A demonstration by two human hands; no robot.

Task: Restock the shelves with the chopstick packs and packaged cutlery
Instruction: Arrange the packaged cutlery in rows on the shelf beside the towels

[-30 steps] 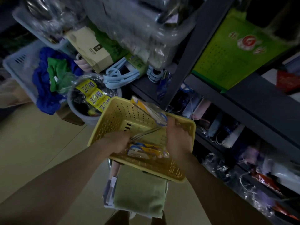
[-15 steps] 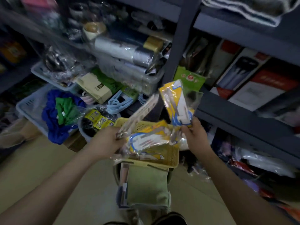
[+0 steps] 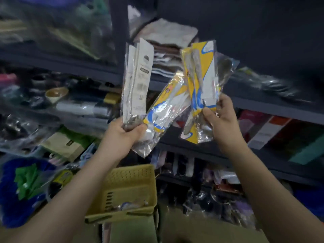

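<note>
My left hand (image 3: pixel 122 132) grips the bottom ends of a white chopstick pack (image 3: pixel 138 78), held upright, and a yellow and blue packaged cutlery bag (image 3: pixel 166 106) that leans to the right. My right hand (image 3: pixel 222 118) pinches another bunch of yellow and blue cutlery packs (image 3: pixel 201 79) in clear plastic, held upright at chest height. Both bunches are raised in front of the dark shelf unit (image 3: pixel 263 102). Below my arms sits the yellow basket (image 3: pixel 129 179), with one clear pack lying in its bottom.
The dark shelves hold folded towels (image 3: pixel 168 35), boxes (image 3: pixel 268 130) at the right, bowls (image 3: pixel 56 94) and wrapped goods at the left. A blue and green cloth bundle (image 3: pixel 22 183) lies low at the left. The shelf post (image 3: pixel 119 32) rises behind the chopstick pack.
Both hands have lifted the packs up out of the yellow basket to shelf height. The view has tilted upward, so the basket now sits low in the picture.
</note>
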